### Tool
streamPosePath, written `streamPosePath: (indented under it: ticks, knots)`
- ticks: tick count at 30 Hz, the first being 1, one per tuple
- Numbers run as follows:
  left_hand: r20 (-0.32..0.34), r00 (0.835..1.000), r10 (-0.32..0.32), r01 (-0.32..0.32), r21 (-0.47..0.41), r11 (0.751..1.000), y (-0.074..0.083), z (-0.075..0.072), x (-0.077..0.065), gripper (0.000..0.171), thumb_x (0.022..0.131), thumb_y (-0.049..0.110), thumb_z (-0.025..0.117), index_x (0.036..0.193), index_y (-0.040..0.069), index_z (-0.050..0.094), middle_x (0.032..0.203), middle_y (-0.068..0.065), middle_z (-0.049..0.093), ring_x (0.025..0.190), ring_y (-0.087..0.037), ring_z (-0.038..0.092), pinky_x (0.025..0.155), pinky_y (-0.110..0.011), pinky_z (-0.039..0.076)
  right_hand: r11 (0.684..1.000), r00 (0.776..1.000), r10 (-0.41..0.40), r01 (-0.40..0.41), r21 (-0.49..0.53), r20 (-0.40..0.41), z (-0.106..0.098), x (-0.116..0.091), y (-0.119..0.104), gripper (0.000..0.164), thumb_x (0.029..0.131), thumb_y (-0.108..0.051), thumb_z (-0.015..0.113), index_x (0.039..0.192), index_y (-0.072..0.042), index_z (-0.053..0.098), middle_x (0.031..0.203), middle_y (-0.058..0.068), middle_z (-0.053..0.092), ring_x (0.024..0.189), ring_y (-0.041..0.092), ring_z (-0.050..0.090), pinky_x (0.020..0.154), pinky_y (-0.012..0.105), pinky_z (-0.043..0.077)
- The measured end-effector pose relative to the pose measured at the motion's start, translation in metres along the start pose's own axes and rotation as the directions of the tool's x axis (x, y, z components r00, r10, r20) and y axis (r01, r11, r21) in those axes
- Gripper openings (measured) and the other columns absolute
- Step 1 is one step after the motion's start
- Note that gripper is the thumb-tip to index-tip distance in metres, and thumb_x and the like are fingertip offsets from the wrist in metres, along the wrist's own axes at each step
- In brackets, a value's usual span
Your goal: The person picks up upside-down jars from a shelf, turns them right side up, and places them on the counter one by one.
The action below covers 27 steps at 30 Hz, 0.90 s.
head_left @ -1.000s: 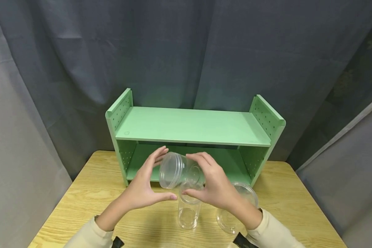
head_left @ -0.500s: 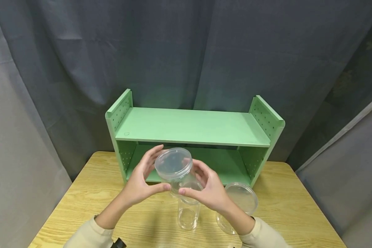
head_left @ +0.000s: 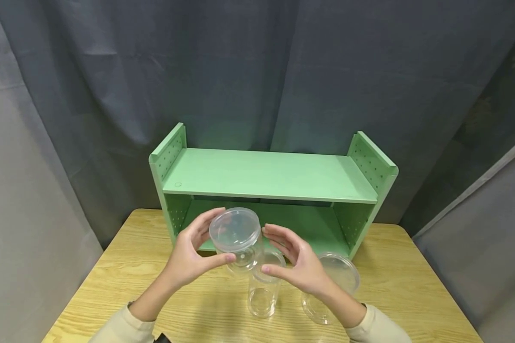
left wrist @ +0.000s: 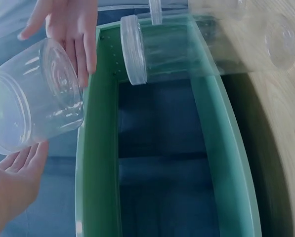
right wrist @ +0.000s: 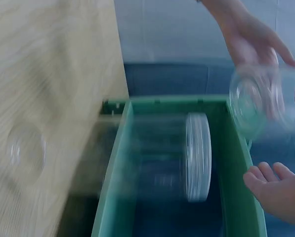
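Observation:
A clear plastic jar [head_left: 235, 231] with a translucent lid is held in the air, lid up and slightly tilted. My left hand [head_left: 193, 257] grips it from the left, thumb at the front and fingers behind. To its right my right hand [head_left: 302, 269] hovers, fingers loosely bent and apart from the jar. In the left wrist view the jar's base [left wrist: 63, 84] points toward the right hand [left wrist: 70, 34]. A narrower, taller lidded jar [head_left: 262, 295] stands on the table below. Partly behind the right forearm is a wider lidded jar [head_left: 341, 274].
A green two-tier metal shelf [head_left: 266, 176] with perforated side panels stands behind the hands on the wooden table [head_left: 124, 267]. Grey curtains [head_left: 223, 71] hang at the back and both sides. The standing jars are just in front of the shelf.
The held jar has turned from lying sideways to lid up and shifted slightly left. My right hand has let go and drawn away to the right, while my left hand has taken hold.

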<state>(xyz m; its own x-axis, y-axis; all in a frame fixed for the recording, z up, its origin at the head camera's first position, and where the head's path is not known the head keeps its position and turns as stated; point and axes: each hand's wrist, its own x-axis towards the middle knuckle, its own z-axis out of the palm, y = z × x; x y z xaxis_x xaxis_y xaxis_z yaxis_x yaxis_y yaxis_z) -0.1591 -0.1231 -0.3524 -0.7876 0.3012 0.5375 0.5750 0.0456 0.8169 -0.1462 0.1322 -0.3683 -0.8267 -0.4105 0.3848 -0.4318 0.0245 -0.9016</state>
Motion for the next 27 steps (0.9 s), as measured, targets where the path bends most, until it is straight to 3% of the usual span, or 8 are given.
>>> streamPosePath:
  ticks: [7,11,16,20,27]
  knots:
    - [-0.088,0.996,-0.023,0.027,0.041,0.999,-0.011,-0.012,-0.008,0.083,0.066,-0.005,0.083,0.139,0.0,0.044,0.135,-0.019,0.055,0.119,0.002,0.055,0.098,-0.012,0.05,0.998,0.999,-0.029,0.027,-0.065,-0.033,-0.052,-0.02,0.002,0.059,0.084,0.007,0.067,0.136,0.011,0.04,0.134,-0.007,0.056,0.124,0.005,0.055,0.105,0.018,0.047]
    - [-0.116,0.991,-0.065,0.076,0.099,0.992,-0.021,-0.02,-0.019,0.084,0.066,-0.001,0.085,0.139,0.005,0.045,0.136,-0.016,0.054,0.12,0.005,0.053,0.099,-0.011,0.049,0.993,0.997,-0.052,0.046,-0.11,-0.055,-0.087,-0.037,0.004,0.053,0.085,0.013,0.062,0.134,0.011,0.043,0.13,-0.009,0.059,0.12,0.004,0.058,0.101,0.016,0.049]
    - [-0.134,0.984,-0.119,0.138,0.149,0.979,-0.041,-0.031,-0.036,0.084,0.066,0.004,0.086,0.139,0.01,0.045,0.138,-0.014,0.053,0.123,0.008,0.05,0.099,-0.009,0.047,0.981,0.987,-0.008,-0.023,-0.192,-0.163,-0.125,-0.056,0.006,0.047,0.086,0.013,0.06,0.131,0.011,0.047,0.124,-0.011,0.063,0.114,0.001,0.061,0.095,0.011,0.051]
    - [-0.127,0.981,-0.143,0.158,0.114,0.981,-0.058,-0.036,-0.048,0.083,0.067,0.001,0.085,0.139,0.004,0.044,0.139,-0.019,0.051,0.123,0.01,0.049,0.099,-0.007,0.046,0.971,0.958,0.034,-0.099,-0.22,-0.283,-0.151,-0.064,0.008,0.04,0.088,0.008,0.061,0.127,0.012,0.05,0.117,-0.014,0.067,0.108,-0.002,0.064,0.089,0.009,0.053]
    - [-0.08,0.981,-0.176,0.182,0.068,0.981,-0.085,-0.032,-0.067,0.085,0.066,0.002,0.086,0.139,0.002,0.043,0.139,-0.024,0.05,0.123,0.011,0.048,0.101,-0.008,0.045,0.982,0.885,0.116,-0.171,-0.082,-0.452,-0.188,-0.068,0.02,0.029,0.091,0.0,0.062,0.12,-0.004,0.061,0.105,-0.017,0.071,0.094,-0.007,0.066,0.082,0.004,0.052]
